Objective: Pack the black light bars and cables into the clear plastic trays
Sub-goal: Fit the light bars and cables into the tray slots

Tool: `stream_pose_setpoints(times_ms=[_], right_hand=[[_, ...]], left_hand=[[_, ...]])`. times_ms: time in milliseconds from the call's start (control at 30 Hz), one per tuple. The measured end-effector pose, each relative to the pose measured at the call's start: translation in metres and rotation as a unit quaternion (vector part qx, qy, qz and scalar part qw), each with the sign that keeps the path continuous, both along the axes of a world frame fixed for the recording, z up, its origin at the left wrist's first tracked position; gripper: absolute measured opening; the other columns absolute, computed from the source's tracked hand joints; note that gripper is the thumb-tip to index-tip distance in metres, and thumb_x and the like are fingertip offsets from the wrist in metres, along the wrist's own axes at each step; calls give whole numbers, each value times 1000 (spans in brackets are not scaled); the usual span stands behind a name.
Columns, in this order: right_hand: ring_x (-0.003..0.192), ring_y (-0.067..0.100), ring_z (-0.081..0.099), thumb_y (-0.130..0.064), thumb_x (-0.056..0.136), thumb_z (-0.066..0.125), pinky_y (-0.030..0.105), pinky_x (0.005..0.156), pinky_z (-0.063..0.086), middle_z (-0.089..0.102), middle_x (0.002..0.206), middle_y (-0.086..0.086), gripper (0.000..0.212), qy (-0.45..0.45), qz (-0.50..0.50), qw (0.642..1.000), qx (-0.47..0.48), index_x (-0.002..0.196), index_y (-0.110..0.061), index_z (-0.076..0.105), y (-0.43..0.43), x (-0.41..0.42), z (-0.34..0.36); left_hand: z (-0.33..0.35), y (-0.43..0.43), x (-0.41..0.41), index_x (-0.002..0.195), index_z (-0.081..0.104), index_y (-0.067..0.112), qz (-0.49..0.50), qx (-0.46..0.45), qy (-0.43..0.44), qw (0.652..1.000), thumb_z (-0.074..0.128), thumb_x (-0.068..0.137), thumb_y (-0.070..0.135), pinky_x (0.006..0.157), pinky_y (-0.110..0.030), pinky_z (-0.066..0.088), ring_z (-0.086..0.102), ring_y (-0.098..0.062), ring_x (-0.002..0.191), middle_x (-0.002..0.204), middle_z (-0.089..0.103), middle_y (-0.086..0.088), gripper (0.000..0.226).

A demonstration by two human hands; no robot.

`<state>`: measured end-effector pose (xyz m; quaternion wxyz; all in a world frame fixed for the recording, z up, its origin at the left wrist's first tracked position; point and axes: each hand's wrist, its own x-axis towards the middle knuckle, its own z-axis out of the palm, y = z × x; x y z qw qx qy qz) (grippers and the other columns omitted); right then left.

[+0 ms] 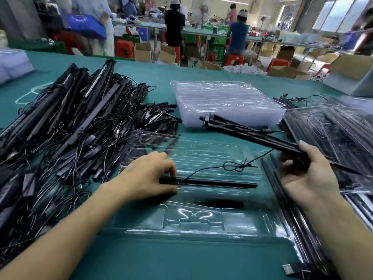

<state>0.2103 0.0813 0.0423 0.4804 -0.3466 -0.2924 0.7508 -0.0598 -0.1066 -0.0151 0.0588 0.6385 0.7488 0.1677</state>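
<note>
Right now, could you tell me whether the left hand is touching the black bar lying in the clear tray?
Touching. In the head view the left hand pinches the left end of the black bar lying in the clear tray.

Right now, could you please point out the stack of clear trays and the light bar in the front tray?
stack of clear trays (227,101), head view, top tray's middle
light bar (214,182), head view, mid-shaft

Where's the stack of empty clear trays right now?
Head view: the stack of empty trays sits right of centre on the green table, behind the tray being filled, right of the light bar pile.
</note>
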Motion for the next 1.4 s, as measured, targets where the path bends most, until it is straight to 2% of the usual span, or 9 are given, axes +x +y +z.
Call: stream_pose_setpoints(times_ms=[300, 467, 567, 667, 800, 933, 1067, 1200, 1400], right_hand=[[50, 7, 60, -22, 93, 56, 11, 40, 35, 63, 61, -8, 23, -14, -1, 1000, 15, 70, -22, 56, 1, 15, 1], [49, 4, 57, -23, 93, 56, 11, 40, 34, 63, 62, -10, 21, -29, 6, 999, 27, 72, -23, 57, -1, 17, 1], [52, 6, 61, -22, 91, 59, 11, 41, 37, 66, 65, -7, 17, -54, 45, 997, 28, 74, -21, 60, -10, 10, 0], [59, 14, 66, -21, 86, 64, 15, 39, 42, 70, 71, 1, 12, -114, 101, 988, -3, 75, -19, 63, -25, 1, -7], [71, 24, 67, -22, 83, 64, 19, 40, 46, 70, 82, 8, 6, -141, 153, 978, -34, 81, -17, 65, -43, -10, -21], [70, 27, 68, -19, 68, 69, 21, 44, 50, 70, 84, 12, 18, -116, 175, 976, -60, 84, -12, 64, -59, -24, -28], [76, 36, 72, -13, 68, 71, 25, 49, 56, 72, 95, 22, 23, -121, 233, 963, -65, 90, -5, 68, -75, -41, -30], [83, 38, 72, -9, 70, 74, 28, 53, 59, 70, 103, 26, 32, -131, 263, 953, -72, 100, 2, 67, -87, -52, -34], [75, 35, 73, -13, 71, 74, 28, 49, 58, 71, 89, 25, 36, -187, 233, 952, -67, 101, 2, 62, -70, -22, -27]], left_hand=[[0, -5, 12, 85, 66, 21, -75, 83, 206, 972, 73, 86, 35, 50, -35, 53, 63, -21, 79, 87, 63, 3, 15], [14, -3, 4, 102, 49, 32, 48, 107, 110, 987, 35, 99, 39, 61, -36, 51, 62, -23, 72, 89, 65, 8, 16], [26, -1, -25, 101, 58, 18, 84, 257, 169, 948, 53, 99, 14, 45, -38, 49, 52, -24, 51, 66, 57, -2, 7], [23, 3, -55, 97, 69, 16, 182, 236, 216, 930, 63, 95, 19, 69, -42, 43, 57, -30, 75, 82, 63, -6, 7], [5, 2, -61, 112, 69, 30, 264, 124, 79, 953, 66, 93, 32, 94, -45, 38, 52, -27, 110, 115, 60, 2, 20], [16, -5, -47, 94, 72, 25, 161, 210, -101, 959, 69, 90, 21, 73, -30, 54, 65, -16, 81, 88, 70, 7, 6], [30, -13, -28, 85, 75, 28, 3, 102, -262, 960, 73, 83, 42, 66, -19, 52, 67, -9, 73, 80, 73, 7, 15], [14, -11, -12, 93, 72, 38, -43, 58, -285, 956, 79, 64, 62, 70, -15, 50, 68, -4, 80, 86, 73, 13, 39], [-10, -7, -4, 100, 59, 65, -28, 9, -145, 989, 69, 51, 83, 85, -30, 54, 62, 8, 90, 94, 68, 28, 54]])
